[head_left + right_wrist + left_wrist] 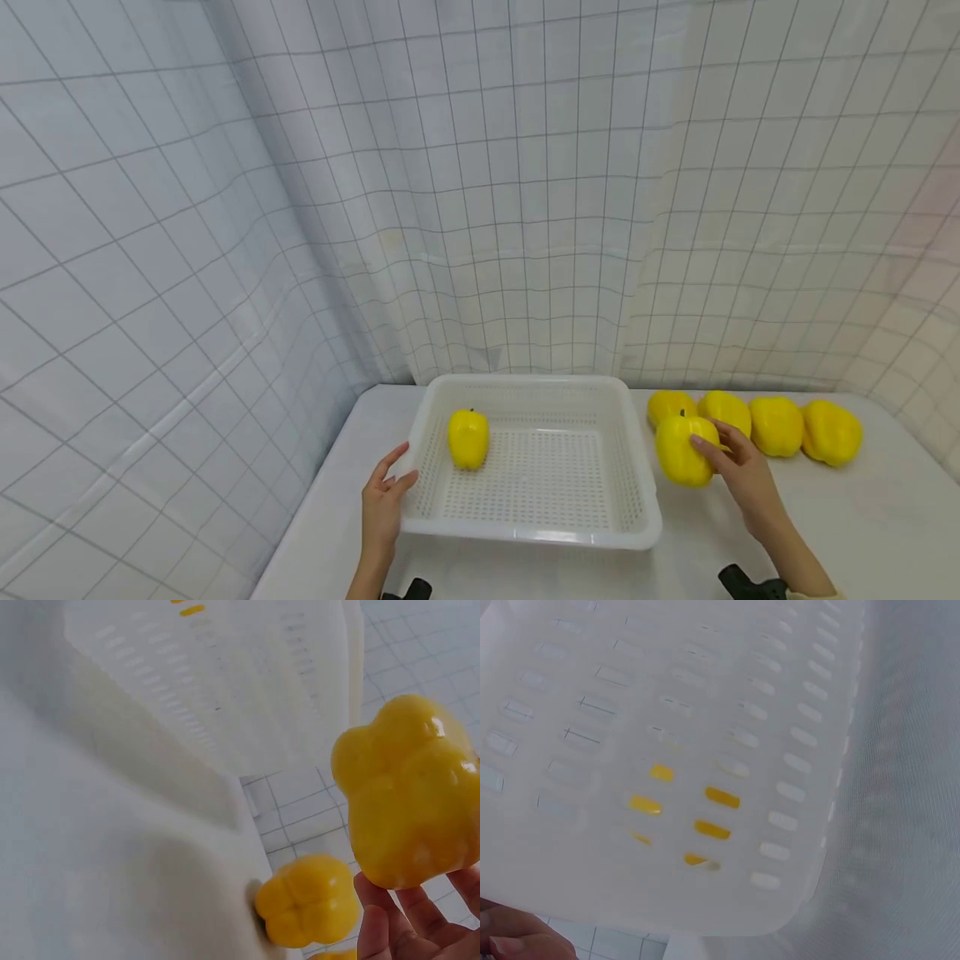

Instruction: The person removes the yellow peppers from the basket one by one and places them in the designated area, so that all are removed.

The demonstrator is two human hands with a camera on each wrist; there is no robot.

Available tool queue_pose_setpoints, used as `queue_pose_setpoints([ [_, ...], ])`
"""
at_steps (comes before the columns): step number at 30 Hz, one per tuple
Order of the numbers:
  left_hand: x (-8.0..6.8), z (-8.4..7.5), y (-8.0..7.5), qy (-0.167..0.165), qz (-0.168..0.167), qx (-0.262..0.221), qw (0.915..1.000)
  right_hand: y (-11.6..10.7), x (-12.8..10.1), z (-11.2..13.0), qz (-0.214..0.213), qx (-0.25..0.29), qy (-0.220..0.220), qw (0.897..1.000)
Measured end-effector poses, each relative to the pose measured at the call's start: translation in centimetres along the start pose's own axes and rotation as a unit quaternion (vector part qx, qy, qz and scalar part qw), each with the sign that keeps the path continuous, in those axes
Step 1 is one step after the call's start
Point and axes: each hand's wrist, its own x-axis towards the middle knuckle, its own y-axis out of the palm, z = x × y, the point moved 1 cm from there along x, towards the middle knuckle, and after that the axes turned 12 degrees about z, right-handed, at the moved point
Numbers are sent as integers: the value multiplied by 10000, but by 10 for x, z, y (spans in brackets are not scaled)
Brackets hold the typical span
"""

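Note:
My right hand [746,475] grips a yellow bell pepper [684,450] between thumb and fingers, to the right of a white plastic basket [517,533]. In the right wrist view the lobed underside of this bell pepper [412,795] shows above the fingers [420,915]. My left hand [384,504] holds the basket's left rim, its thumb over the edge. Inside the basket, toward the left, stands another yellow bell pepper [468,439], stem up. Yellow shows through the slots of the basket wall [667,885] in the left wrist view.
Several more yellow bell peppers [776,425] lie in a row on the white table [847,533], right of the basket. A white curtain with a dark grid [525,208] hangs behind the table and along its left side.

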Motion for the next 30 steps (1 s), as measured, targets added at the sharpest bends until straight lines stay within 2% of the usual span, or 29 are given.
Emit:
queue_pose_setpoints([
  [3,0,-1,0,-8,-2,13,10000,-3,2,-7,152,-236,231,9993],
  [11,-2,-2,1,-23,49,-76,10000,-9,6,-28,438,-442,844,9945],
  [30,-4,-5,0,-96,72,-61,9999,-14,12,-51,648,-538,923,9922],
])
